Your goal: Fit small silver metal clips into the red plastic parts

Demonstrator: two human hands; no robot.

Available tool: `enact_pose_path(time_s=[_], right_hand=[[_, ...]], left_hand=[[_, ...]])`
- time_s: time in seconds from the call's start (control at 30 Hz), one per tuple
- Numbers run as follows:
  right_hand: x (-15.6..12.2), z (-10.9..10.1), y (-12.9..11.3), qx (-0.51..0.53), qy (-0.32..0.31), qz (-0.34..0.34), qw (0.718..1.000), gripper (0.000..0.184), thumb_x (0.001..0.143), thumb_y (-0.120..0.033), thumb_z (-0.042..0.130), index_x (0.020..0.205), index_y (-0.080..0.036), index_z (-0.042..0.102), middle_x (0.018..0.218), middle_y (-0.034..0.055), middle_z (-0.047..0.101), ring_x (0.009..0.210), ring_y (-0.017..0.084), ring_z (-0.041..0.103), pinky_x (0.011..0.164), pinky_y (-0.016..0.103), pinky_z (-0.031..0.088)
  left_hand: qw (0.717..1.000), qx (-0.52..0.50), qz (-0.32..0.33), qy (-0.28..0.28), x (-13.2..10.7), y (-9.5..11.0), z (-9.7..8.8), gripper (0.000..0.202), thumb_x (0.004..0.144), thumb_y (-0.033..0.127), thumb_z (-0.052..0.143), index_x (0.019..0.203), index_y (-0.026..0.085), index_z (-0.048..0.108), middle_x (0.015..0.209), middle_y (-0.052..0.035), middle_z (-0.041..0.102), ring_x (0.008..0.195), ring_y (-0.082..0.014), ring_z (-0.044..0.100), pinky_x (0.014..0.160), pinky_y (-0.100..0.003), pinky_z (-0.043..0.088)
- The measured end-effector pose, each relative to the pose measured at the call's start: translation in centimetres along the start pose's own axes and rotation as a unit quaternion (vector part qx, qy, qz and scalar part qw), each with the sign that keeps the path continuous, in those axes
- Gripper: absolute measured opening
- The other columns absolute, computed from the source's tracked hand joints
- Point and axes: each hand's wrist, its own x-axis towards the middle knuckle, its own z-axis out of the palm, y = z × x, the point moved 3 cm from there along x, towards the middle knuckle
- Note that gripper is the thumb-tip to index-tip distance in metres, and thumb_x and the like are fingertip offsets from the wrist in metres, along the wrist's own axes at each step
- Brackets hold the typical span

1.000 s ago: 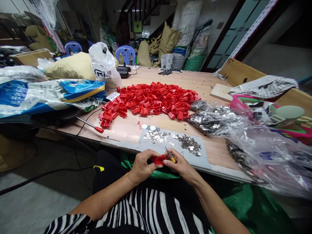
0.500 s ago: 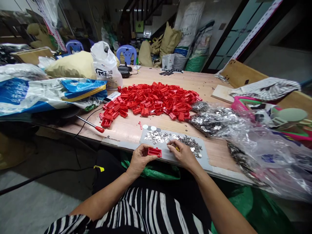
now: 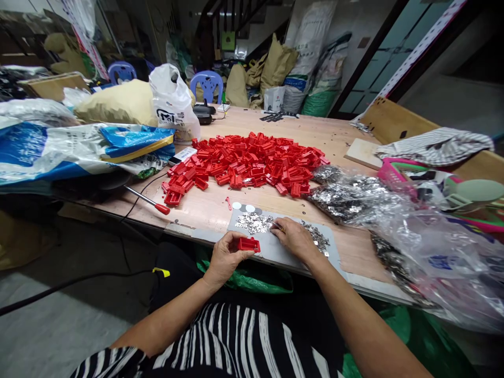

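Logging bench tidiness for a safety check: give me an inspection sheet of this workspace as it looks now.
Surface: wooden table, grey mat at its near edge.
Job's things: red plastic part; loose metal pieces on the mat; heap of red parts mid-table.
Clutter: clear bags of metal pieces right; printed sacks, white plastic bag left; red-handled screwdriver.
Hands: left hand grip shut on the red plastic part; right hand on the metal pieces, grip unclear.
Cables: black cable across the floor.
Surroundings: blue plastic chairs, stacked sacks behind.
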Motion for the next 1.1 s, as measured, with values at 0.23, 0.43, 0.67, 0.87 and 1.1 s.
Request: enact_pose_path(time_s=[0.23,0.43,0.67,0.87,1.1], right_hand=[[0.1,0.1,0.3,0.001,-0.006,-0.003,1.000,0.010,0.088,-0.026,0.053,0.090,-0.022,0.062,0.098,0.0042,0.065,0.085,0.018,0.058,0.068,0.027,0.035],[0.3,0.2,0.5,0.006,-0.007,0.005,1.000,0.010,0.087,-0.027,0.053,0.086,-0.022,0.060,0.092,0.0052,0.065,0.081,0.019,0.058,0.065,0.027,0.034],[-0.4,-0.2,0.8,0.075,0.020,0.004,0.997,0.010,0.087,-0.028,0.047,0.087,-0.021,0.054,0.089,0.0053,0.065,0.079,0.018,0.057,0.068,0.027,0.038],[-2.3,0.3,-1.4,0.300,0.056,-0.023,0.952,0.013,0.083,-0.033,0.050,0.077,-0.022,0.048,0.071,-0.0019,0.055,0.066,0.015,0.050,0.061,0.026,0.038],[-3.7,1.4,-3.8,0.351,0.084,-0.020,0.932,0.010,0.083,-0.030,0.051,0.082,-0.022,0.045,0.076,-0.0013,0.056,0.066,0.014,0.051,0.063,0.026,0.039]], left_hand=[[1.000,0.023,0.010,-0.011,0.0,-0.1,0.4,0.037,0.062,0.026,0.082,0.091,0.016,0.061,0.082,-0.0021,0.070,0.077,-0.0154,0.066,0.074,-0.026,0.052],[0.999,0.048,0.020,-0.001,0.0,-0.4,0.1,0.038,0.063,0.028,0.081,0.093,0.017,0.062,0.084,-0.0027,0.070,0.079,-0.0168,0.066,0.074,-0.028,0.053],[0.993,0.105,0.054,0.017,0.0,-0.2,-0.2,0.034,0.067,0.029,0.078,0.095,0.017,0.061,0.086,-0.0034,0.070,0.079,-0.0173,0.067,0.077,-0.030,0.054],[0.945,0.272,0.176,0.037,-0.3,1.4,0.8,0.028,0.072,0.031,0.074,0.093,0.018,0.062,0.086,-0.0032,0.065,0.075,-0.0156,0.063,0.070,-0.027,0.052],[0.908,0.341,0.240,0.028,-0.6,2.5,1.6,0.021,0.076,0.028,0.070,0.092,0.018,0.061,0.082,-0.0030,0.062,0.073,-0.0149,0.059,0.066,-0.025,0.048]])
